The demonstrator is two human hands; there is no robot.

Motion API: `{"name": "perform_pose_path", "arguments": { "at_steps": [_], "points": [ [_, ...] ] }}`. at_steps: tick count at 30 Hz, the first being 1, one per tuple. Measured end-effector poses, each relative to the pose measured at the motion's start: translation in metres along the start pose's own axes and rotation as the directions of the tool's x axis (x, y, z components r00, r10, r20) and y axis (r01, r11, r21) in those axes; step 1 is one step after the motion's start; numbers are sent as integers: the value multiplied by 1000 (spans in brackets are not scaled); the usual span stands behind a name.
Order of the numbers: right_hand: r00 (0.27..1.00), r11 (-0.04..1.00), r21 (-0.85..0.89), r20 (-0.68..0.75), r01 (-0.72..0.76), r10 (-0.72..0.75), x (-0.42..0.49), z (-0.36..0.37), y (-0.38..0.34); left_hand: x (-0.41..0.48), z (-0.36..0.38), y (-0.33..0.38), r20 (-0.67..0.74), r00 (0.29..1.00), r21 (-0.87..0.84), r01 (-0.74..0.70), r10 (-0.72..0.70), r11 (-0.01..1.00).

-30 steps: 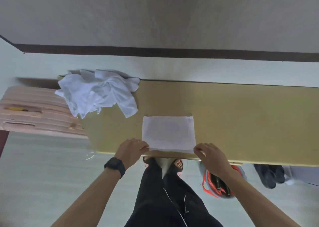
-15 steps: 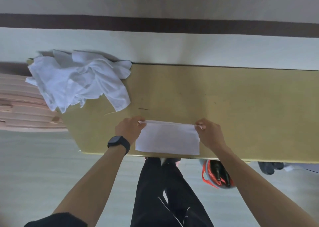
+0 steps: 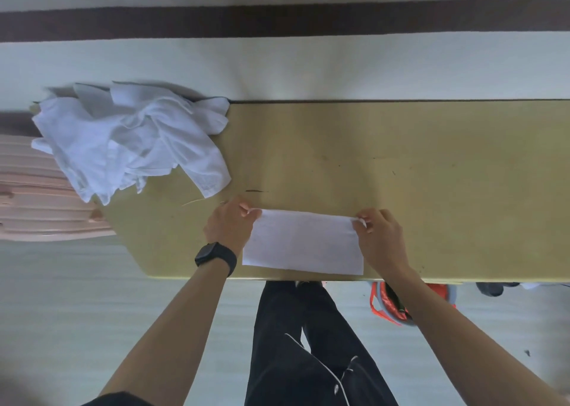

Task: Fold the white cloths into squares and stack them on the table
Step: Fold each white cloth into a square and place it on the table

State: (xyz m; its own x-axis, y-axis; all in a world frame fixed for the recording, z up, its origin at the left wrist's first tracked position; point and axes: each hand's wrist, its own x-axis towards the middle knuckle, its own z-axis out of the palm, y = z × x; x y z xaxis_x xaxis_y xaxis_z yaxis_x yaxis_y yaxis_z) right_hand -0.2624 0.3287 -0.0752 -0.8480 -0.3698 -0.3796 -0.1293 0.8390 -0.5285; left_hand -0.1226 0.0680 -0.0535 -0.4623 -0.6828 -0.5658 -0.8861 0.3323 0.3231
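A white cloth [image 3: 303,243] lies folded into a flat rectangle near the front edge of the tan table [image 3: 401,174]. My left hand [image 3: 229,226] pinches its far left corner. My right hand [image 3: 381,232] pinches its far right corner. Both hands rest on the table at the cloth's far edge. A crumpled heap of white cloths [image 3: 129,140] sits at the table's far left corner, partly hanging over the edge.
A pink slatted chair [image 3: 34,202] stands left of the table. A white wall with a dark stripe runs behind the table. An orange and grey bag [image 3: 391,303] and a dark shoe [image 3: 490,288] lie on the floor under the front edge.
My hands carried the near edge of the cloth away from me onto the far edge, halving it into a narrower rectangle. In the last half second they hardly moved.
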Motion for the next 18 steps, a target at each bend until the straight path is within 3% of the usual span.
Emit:
{"name": "perform_pose_path", "arguments": {
  "at_steps": [3,6,9,13,15,18],
  "points": [
    [1000,995,-100,14,28,-27,0,4,-1,2,1,5,22,999,5,30,-30,1000],
    [998,993,-116,57,1,6,1,-3,-3,12,-4,25,26,997,135,-75,72,988],
    [982,987,-64,116,-145,151,-4,-15,-3,34,-6,60,1,967,213,-250,256,945],
    [961,975,40,180,-219,209,-21,-21,0,61,13,119,-22,865,253,-481,502,840],
    [941,960,79,235,-268,243,-30,-21,-3,66,26,143,-9,818,265,-553,575,790],
    [912,916,174,267,-362,310,-38,-17,-4,64,43,164,22,806,226,-581,592,782]
  ]
}}
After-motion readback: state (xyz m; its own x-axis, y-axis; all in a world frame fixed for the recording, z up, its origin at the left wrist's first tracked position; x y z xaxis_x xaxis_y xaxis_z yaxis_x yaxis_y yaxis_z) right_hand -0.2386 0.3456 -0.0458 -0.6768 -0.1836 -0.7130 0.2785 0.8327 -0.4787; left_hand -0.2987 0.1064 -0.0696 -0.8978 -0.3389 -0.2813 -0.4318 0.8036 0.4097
